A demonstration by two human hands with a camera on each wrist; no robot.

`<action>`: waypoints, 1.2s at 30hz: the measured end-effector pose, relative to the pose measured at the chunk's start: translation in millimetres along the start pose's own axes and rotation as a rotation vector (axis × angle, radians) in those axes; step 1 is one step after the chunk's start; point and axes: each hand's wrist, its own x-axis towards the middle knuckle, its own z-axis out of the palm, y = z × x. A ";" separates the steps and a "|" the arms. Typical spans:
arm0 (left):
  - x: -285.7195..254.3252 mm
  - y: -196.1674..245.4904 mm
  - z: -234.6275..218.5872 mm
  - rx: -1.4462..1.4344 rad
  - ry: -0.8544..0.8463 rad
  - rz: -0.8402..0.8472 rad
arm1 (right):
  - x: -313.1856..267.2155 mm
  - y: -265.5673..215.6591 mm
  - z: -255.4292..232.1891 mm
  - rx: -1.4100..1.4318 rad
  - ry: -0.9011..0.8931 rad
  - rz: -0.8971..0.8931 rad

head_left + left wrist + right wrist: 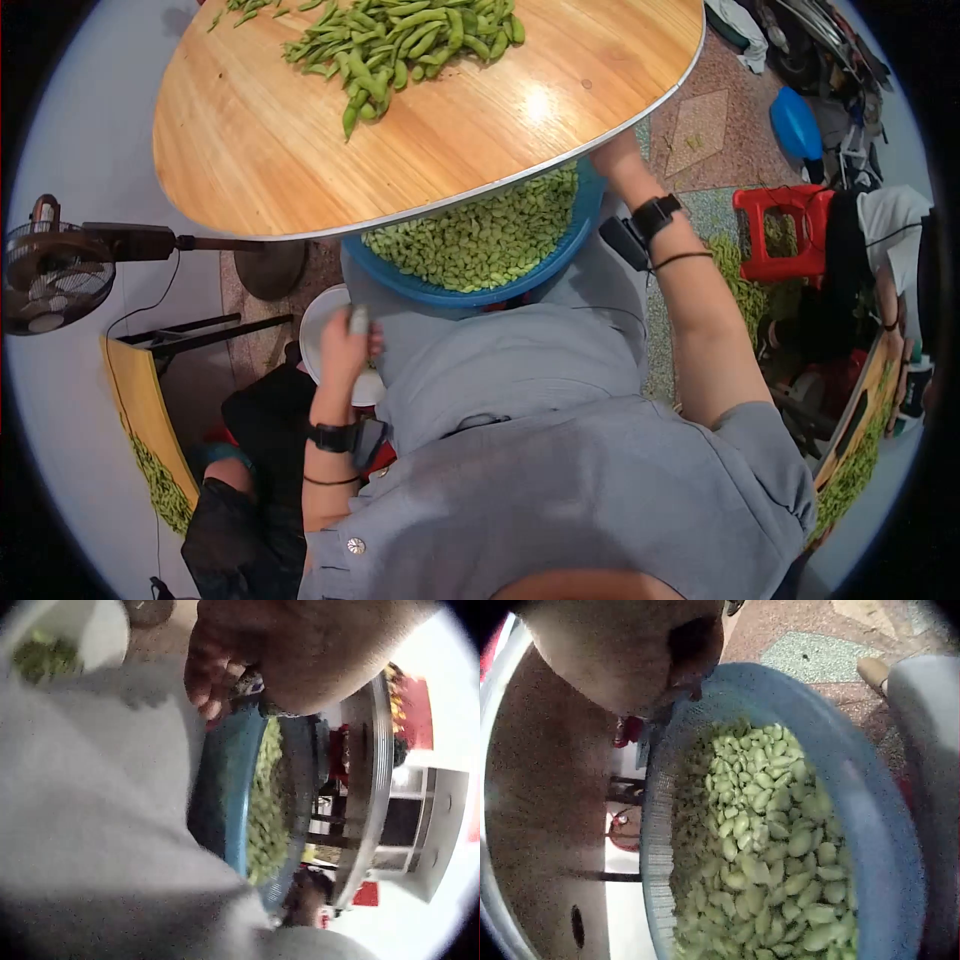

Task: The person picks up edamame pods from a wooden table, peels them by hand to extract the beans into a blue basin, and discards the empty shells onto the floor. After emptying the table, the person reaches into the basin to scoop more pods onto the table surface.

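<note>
A blue basin (pixel 480 297) full of shelled green beans (pixel 470 245) rests on the lap, partly under the table edge. My right hand (pixel 617 160) is at the basin's right rim, its fingers mostly hidden by the table; in the right wrist view the hand (pixel 630 660) meets the rim (pixel 754 675). My left hand (pixel 347 350) hangs over a white container (pixel 313 325) left of the basin, a pale cover on its thumb. The left wrist view shows that hand (pixel 262 656) with fingers loosely curled, no pod visible in them. Unshelled pods (pixel 420 35) lie piled on the table.
The round wooden table (pixel 400 160) overhangs the basin. A fan (pixel 60 265) stands at the left, a red stool (pixel 783 235) at the right. More pods (pixel 735 285) cover the floor by the stool. Another person's dark-clothed leg (pixel 245 500) is at lower left.
</note>
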 end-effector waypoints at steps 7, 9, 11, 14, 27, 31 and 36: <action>14.8 47.7 91.2 -0.718 -0.147 -0.195 | 11.9 8.1 11.6 -0.125 -0.047 -0.024; 18.4 50.2 90.7 -0.652 -0.131 -0.229 | 12.4 8.7 7.1 -0.231 -0.057 -0.124; 22.5 47.6 82.3 -0.556 -0.082 -0.197 | 7.3 5.3 -1.9 -0.339 -0.072 -0.225; 59.6 31.0 52.8 -0.339 0.093 -0.115 | -29.8 -19.4 -39.7 -0.113 -0.408 0.242; 177.7 2.8 3.9 -0.332 0.212 0.333 | -130.1 -19.8 -67.5 0.502 -0.561 0.556; 143.7 -0.3 32.1 -0.422 0.365 0.349 | -109.2 -13.6 -40.2 0.359 -0.289 0.562; 111.9 -3.3 48.5 -0.221 0.390 0.222 | -105.8 -2.3 -17.8 0.310 -0.303 0.515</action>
